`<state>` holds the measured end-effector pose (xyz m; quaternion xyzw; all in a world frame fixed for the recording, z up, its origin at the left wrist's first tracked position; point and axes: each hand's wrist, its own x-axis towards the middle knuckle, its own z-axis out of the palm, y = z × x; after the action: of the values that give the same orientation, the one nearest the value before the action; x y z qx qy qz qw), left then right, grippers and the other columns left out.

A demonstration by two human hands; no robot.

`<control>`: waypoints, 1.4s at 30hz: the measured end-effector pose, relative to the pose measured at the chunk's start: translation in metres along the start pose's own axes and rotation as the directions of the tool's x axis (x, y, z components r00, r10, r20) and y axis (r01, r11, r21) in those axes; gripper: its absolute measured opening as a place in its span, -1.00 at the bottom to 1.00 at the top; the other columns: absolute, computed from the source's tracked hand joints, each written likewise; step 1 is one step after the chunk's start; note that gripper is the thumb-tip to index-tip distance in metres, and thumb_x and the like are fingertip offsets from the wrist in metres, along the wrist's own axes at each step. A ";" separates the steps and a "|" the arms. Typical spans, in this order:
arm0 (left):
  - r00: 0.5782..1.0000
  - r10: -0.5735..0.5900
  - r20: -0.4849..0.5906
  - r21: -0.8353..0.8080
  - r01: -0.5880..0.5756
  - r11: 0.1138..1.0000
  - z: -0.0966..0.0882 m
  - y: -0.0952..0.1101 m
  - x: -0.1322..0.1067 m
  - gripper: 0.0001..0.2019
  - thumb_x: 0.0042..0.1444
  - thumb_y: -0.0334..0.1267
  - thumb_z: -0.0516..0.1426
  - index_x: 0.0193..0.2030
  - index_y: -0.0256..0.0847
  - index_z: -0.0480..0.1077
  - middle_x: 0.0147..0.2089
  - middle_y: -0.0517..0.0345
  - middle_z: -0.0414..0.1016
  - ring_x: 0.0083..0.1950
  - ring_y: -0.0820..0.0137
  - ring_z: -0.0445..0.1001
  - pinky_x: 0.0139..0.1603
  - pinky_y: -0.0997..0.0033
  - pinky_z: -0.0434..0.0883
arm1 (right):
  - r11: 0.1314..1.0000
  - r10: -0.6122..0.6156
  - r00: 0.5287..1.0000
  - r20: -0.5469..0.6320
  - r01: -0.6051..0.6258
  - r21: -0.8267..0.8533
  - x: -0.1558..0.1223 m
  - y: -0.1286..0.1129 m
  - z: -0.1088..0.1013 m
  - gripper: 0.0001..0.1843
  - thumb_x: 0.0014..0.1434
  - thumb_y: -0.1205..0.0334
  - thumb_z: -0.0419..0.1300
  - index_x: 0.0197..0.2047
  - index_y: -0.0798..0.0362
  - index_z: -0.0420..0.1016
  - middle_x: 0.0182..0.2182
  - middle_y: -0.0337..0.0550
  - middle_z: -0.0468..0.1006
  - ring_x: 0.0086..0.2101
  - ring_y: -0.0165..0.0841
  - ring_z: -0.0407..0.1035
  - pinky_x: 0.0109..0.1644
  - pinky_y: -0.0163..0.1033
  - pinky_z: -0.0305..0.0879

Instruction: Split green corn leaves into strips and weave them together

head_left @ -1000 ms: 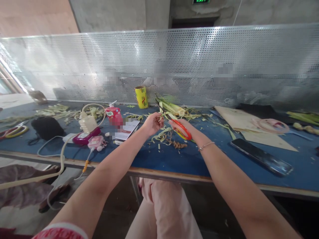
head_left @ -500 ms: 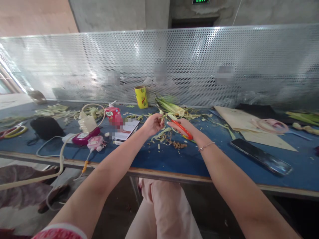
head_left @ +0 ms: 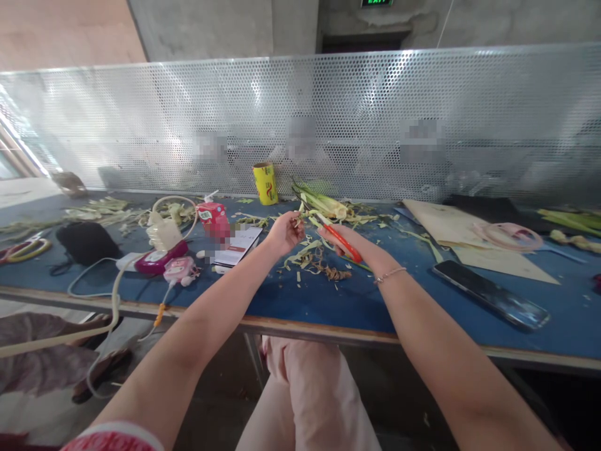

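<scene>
My left hand (head_left: pixel 286 233) is closed, fingers pinching a small pale green piece of plant stalk (head_left: pixel 302 207) over the table. Close by on its right, my right hand (head_left: pixel 345 239) wraps round a slim tool with a red handle, which looks like a knife (head_left: pixel 348 244). Its front end points toward the left hand, and the blade is hard to make out against the greens. Behind both hands lies a leafy green stalk with a pale cut base (head_left: pixel 335 208). Below them are peeled leaf scraps (head_left: pixel 305 254) and a brown, root-like clump (head_left: pixel 335 274).
A yellow roll (head_left: pixel 266 185) stands by the perforated metal screen (head_left: pixel 357 113). To the left are a pink-red carton (head_left: pixel 212 216), papers (head_left: pixel 237 246), a black pouch (head_left: pixel 88 243) and cables. On the right lie a phone (head_left: pixel 491 294), cardboard (head_left: pixel 436 225) and a pink fan-like object (head_left: pixel 509 237).
My hands have drawn slightly apart, the left one shifting a little left. More of the pale stalk piece shows above its fingers. The tool stays in my right hand.
</scene>
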<state>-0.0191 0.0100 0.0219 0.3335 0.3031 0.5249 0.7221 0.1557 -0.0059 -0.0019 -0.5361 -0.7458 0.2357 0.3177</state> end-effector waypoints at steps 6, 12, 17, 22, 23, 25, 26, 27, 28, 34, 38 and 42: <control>0.998 -0.016 0.061 0.030 0.014 0.999 0.000 0.000 -0.002 -0.84 -0.03 -0.37 0.04 -0.60 -0.23 0.19 -0.69 0.23 0.17 -0.63 0.55 0.16 -0.58 0.56 0.22 | 0.996 -0.010 0.998 0.056 0.006 0.085 -0.003 -0.004 0.001 -0.49 0.01 -0.31 0.07 -0.48 0.00 0.17 -0.63 -0.36 0.17 -0.58 -0.46 0.14 -0.51 -0.32 0.17; 1.000 -0.012 0.029 0.037 0.011 0.999 0.000 0.000 -0.001 -0.83 -0.05 -0.37 0.05 -0.61 -0.22 0.17 -0.70 0.24 0.16 -0.62 0.55 0.17 -0.56 0.56 0.24 | 0.995 0.014 1.000 0.028 -0.016 0.094 -0.003 -0.007 0.000 -0.44 -0.02 -0.34 0.09 -0.58 0.01 0.12 -0.69 -0.33 0.14 -0.62 -0.47 0.10 -0.55 -0.31 0.11; 0.998 -0.016 0.052 0.034 0.014 0.999 -0.001 0.000 -0.002 -0.82 -0.05 -0.38 0.04 -0.62 -0.22 0.16 -0.70 0.23 0.15 -0.62 0.56 0.17 -0.57 0.57 0.21 | 0.979 0.120 0.993 0.009 -0.120 0.166 -0.008 -0.012 -0.002 -0.42 -0.05 -0.38 0.09 -0.60 0.01 0.20 -0.73 -0.29 0.18 -0.68 -0.46 0.11 -0.61 -0.27 0.12; 0.993 0.014 0.114 0.009 -0.015 1.000 -0.003 0.000 0.000 -0.82 -0.06 -0.40 0.04 -0.62 -0.23 0.15 -0.70 0.25 0.13 -0.64 0.57 0.13 -0.61 0.55 0.16 | 0.978 0.156 0.979 -0.129 -0.135 0.162 -0.010 -0.022 -0.012 -0.38 0.02 -0.41 -0.03 -0.59 0.02 0.26 -0.74 -0.26 0.15 -0.68 -0.41 0.15 -0.58 -0.24 0.16; 0.995 0.019 0.100 0.019 -0.021 1.000 -0.003 -0.001 0.001 -0.82 -0.06 -0.40 0.05 -0.62 -0.23 0.15 -0.70 0.25 0.14 -0.64 0.58 0.14 -0.60 0.55 0.16 | 0.980 0.171 0.974 -0.145 -0.154 0.124 -0.009 -0.022 -0.013 -0.38 0.03 -0.40 -0.04 -0.58 0.02 0.28 -0.74 -0.24 0.17 -0.66 -0.38 0.19 -0.55 -0.23 0.18; 0.997 0.053 0.049 0.067 -0.056 0.996 -0.004 -0.002 0.004 -0.85 -0.08 -0.40 0.08 -0.60 -0.24 0.18 -0.67 0.24 0.21 -0.62 0.58 0.20 -0.58 0.56 0.19 | 0.980 0.196 0.962 -0.191 -0.199 0.003 -0.005 -0.020 -0.016 -0.40 0.06 -0.36 -0.03 -0.55 0.05 0.33 -0.71 -0.17 0.24 -0.59 -0.30 0.28 -0.49 -0.20 0.21; 0.996 0.089 0.026 0.105 -0.091 0.990 -0.005 -0.003 0.005 -0.86 -0.09 -0.41 0.10 -0.58 -0.25 0.20 -0.66 0.24 0.24 -0.61 0.57 0.24 -0.57 0.56 0.21 | 0.975 0.193 0.956 -0.222 -0.212 -0.064 -0.003 -0.018 -0.016 -0.41 0.07 -0.33 -0.02 -0.53 0.06 0.36 -0.67 -0.13 0.31 -0.54 -0.26 0.32 -0.45 -0.20 0.22; 0.991 0.129 0.018 0.147 -0.131 0.981 -0.005 -0.004 0.006 -0.87 -0.09 -0.40 0.12 -0.56 -0.25 0.22 -0.65 0.23 0.28 -0.59 0.56 0.29 -0.54 0.56 0.24 | 0.967 0.182 0.951 -0.251 -0.220 -0.130 -0.001 -0.014 -0.016 -0.44 0.08 -0.29 0.01 -0.48 0.07 0.38 -0.62 -0.08 0.38 -0.49 -0.23 0.36 -0.42 -0.21 0.23; 0.986 0.166 0.025 0.188 -0.167 0.968 -0.006 -0.005 0.007 -0.87 -0.10 -0.40 0.14 -0.55 -0.25 0.23 -0.63 0.22 0.31 -0.56 0.53 0.34 -0.51 0.55 0.28 | 0.957 0.160 0.949 -0.273 -0.217 -0.192 0.001 -0.011 -0.016 -0.48 0.08 -0.25 0.04 -0.42 0.09 0.41 -0.54 -0.02 0.45 -0.43 -0.21 0.39 -0.39 -0.22 0.24; 0.981 0.175 0.086 0.300 -0.193 0.934 -0.005 -0.007 0.005 -0.80 -0.12 -0.37 0.23 -0.48 -0.24 0.22 -0.54 0.12 0.44 -0.47 0.41 0.48 -0.37 0.39 0.41 | 0.833 0.179 0.964 -0.195 -0.254 -0.491 0.000 0.010 -0.009 -0.62 0.08 0.00 0.11 -0.30 0.19 0.49 -0.30 0.22 0.55 -0.27 -0.11 0.46 -0.30 -0.21 0.26; 0.977 0.169 0.127 0.355 -0.204 0.912 -0.005 -0.009 0.004 -0.71 -0.15 -0.35 0.28 -0.49 -0.22 0.18 -0.57 0.20 0.39 -0.56 0.50 0.40 -0.45 0.47 0.35 | 0.805 0.187 0.961 -0.205 -0.269 -0.529 0.001 0.014 -0.010 -0.60 0.09 0.05 0.11 -0.20 0.24 0.50 -0.25 0.24 0.55 -0.20 -0.12 0.47 -0.24 -0.23 0.29; 0.965 0.186 0.185 0.387 -0.246 0.889 -0.007 -0.012 0.006 -0.65 -0.22 -0.30 0.32 -0.48 -0.21 0.16 -0.61 0.29 0.33 -0.57 0.55 0.34 -0.52 0.55 0.24 | 0.797 0.139 0.935 -0.327 -0.302 -0.524 0.004 0.015 -0.018 -0.51 0.15 0.04 0.04 -0.11 0.33 0.47 -0.20 0.31 0.53 -0.16 -0.09 0.46 -0.19 -0.21 0.30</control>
<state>-0.0169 0.0140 0.0079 0.5447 0.3140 0.5021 0.5938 0.1781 0.0027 0.0008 -0.7168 -0.6627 -0.0364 0.2139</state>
